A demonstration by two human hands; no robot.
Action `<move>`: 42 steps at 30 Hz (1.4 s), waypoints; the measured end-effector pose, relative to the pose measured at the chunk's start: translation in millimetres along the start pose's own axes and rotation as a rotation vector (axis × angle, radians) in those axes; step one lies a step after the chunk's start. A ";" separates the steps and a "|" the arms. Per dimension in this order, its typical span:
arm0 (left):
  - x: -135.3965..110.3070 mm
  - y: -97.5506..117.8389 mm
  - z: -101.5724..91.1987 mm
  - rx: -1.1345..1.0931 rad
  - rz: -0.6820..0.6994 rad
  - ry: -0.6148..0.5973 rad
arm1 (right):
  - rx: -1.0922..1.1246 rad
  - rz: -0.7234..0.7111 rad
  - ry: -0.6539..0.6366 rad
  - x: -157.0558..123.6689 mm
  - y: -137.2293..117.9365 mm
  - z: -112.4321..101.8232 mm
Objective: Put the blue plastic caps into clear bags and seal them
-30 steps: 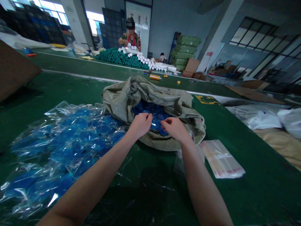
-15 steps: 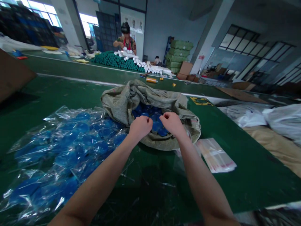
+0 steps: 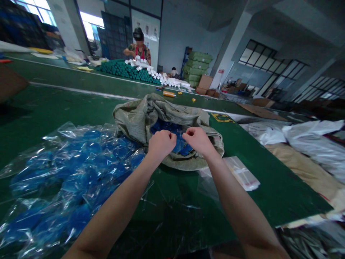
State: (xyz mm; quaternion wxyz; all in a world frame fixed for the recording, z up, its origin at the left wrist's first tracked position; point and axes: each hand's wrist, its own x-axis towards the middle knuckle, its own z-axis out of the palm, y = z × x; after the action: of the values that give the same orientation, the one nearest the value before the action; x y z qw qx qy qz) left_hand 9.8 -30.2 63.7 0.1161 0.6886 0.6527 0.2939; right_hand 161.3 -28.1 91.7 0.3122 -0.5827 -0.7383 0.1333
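My left hand (image 3: 162,143) and my right hand (image 3: 198,141) are a short gap apart over the mouth of a grey-green woven sack (image 3: 132,117). Thumb and fingers are pinched together on both hands; whatever they grip is too small or too clear to make out. Inside the sack lie blue pieces (image 3: 185,149), partly covered by the hands. To the left spreads a pile of blue pieces in clear plastic bags (image 3: 81,169). Beside my right forearm is a stack of flat clear bags (image 3: 244,174), partly hidden by the arm.
A green table (image 3: 172,201) carries all this. Behind it, a person (image 3: 138,50) works at a heap of green rods with white ends (image 3: 129,72). An orange roll (image 3: 169,94) lies on the far table. White sacks (image 3: 315,138) are on the right, a cardboard box (image 3: 12,82) on the left.
The view has turned slightly to the right, so the surroundings sit further left. Both hands stay pinched over the sack, with little movement.
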 end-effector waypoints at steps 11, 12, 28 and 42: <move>1.7 -9.8 1.5 0.123 0.058 -0.216 | -0.045 -0.033 -0.185 3.7 4.5 7.0; 3.0 -11.6 2.9 0.116 0.073 -0.205 | -0.059 -0.046 -0.185 4.5 4.7 6.6; 16.5 -23.5 13.6 -0.021 0.333 -0.188 | -0.255 -0.067 -0.379 -4.4 39.4 3.8; 23.7 -29.5 29.4 -0.198 0.467 0.029 | -0.273 -0.049 0.106 -16.3 45.1 14.6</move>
State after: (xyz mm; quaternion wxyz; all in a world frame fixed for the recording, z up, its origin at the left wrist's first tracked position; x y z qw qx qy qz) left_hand 1.0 2.9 30.1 0.1026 0.8017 0.4457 0.3848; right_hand 189.4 -28.1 50.2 0.2718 -0.6080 -0.7459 -0.0071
